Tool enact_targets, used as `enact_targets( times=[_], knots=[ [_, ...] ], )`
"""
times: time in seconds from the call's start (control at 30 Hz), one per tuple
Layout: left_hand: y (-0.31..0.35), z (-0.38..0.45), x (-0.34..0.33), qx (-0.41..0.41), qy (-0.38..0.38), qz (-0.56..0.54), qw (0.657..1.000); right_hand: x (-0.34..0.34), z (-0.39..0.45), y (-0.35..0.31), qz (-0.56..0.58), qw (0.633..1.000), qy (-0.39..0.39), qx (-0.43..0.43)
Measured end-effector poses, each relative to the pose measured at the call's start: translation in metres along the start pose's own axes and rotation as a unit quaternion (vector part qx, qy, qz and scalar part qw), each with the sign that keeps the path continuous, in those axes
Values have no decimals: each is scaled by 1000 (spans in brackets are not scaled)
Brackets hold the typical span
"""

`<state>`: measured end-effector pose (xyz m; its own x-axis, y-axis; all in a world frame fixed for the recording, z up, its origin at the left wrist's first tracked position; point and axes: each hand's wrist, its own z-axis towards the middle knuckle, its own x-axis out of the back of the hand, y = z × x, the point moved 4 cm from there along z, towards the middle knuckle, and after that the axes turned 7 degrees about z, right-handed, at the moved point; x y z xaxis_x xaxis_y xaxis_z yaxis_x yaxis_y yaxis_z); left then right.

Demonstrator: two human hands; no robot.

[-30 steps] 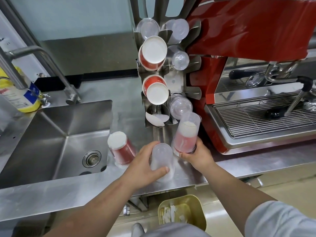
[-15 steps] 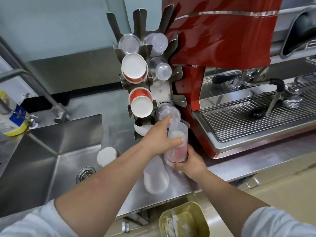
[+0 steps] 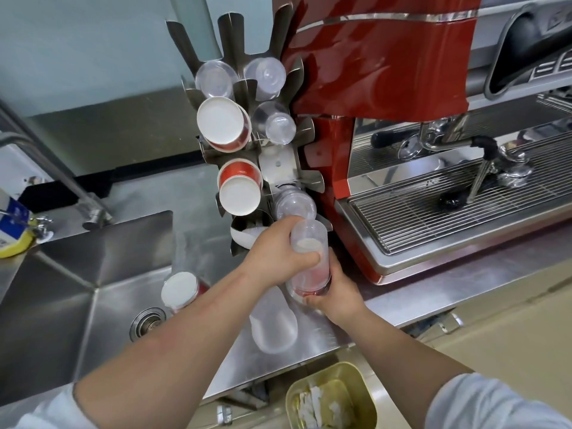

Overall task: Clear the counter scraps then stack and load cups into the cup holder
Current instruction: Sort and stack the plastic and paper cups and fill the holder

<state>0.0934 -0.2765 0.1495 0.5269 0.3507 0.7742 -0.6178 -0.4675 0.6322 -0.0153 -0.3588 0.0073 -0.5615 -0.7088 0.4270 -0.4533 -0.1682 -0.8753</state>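
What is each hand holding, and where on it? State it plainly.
Both hold the clear cup stack: left hand around its upper part, right hand around its base.

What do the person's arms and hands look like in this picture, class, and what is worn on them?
Both hands are bare: the left hand and the right hand show no gloves, rings or watch. The forearms are bare too. A light grey-white sleeve covers each upper arm, the left sleeve and the right sleeve, ending near the elbow. No markings show.
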Motion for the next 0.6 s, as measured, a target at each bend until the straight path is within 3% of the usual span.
enact_targets(
  times=[0.27, 0.6],
  knots=[
    [3, -2, 7, 1, 30, -40, 999, -1, 2, 8, 23, 999, -16, -23],
    [45, -22, 42, -98, 56, -61, 992, 2, 2, 11, 19, 999, -38, -21]
  ],
)
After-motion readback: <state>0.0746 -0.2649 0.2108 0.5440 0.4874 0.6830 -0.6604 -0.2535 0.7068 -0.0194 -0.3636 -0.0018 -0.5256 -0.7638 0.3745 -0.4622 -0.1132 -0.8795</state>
